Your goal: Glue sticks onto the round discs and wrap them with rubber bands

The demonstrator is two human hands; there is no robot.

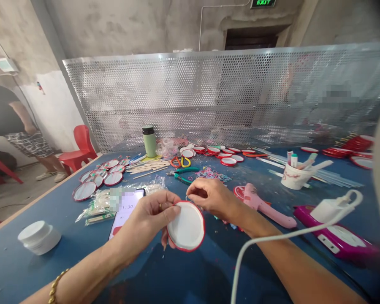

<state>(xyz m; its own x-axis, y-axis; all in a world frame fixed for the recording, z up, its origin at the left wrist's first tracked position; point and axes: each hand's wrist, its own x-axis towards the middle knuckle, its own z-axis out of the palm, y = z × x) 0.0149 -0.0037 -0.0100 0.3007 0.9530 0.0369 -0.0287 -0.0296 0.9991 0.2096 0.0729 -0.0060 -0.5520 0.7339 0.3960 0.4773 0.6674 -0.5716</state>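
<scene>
My left hand (160,213) is closed on a round white disc (186,226) with a red rim, which looks like a jar lid. Its thumb lies over the disc's upper left edge, and the white face is turned toward me. At the disc's top edge my right hand (207,195) is closed in a pinch. A thin pale loop shows by those fingertips, too small to name. Just beyond the hands lie green-handled pliers (182,177) and a pile of colourful bits of string (213,174). A pink glue gun (269,207) lies to the right.
A white cable (245,253) arches from the purple power strip (338,242) in front of my right forearm. Left are a white jar (39,237), a phone (125,213) and red-rimmed discs (85,191). Behind stand a green bottle (149,143), a cup of markers (294,176) and a perforated metal screen (183,97).
</scene>
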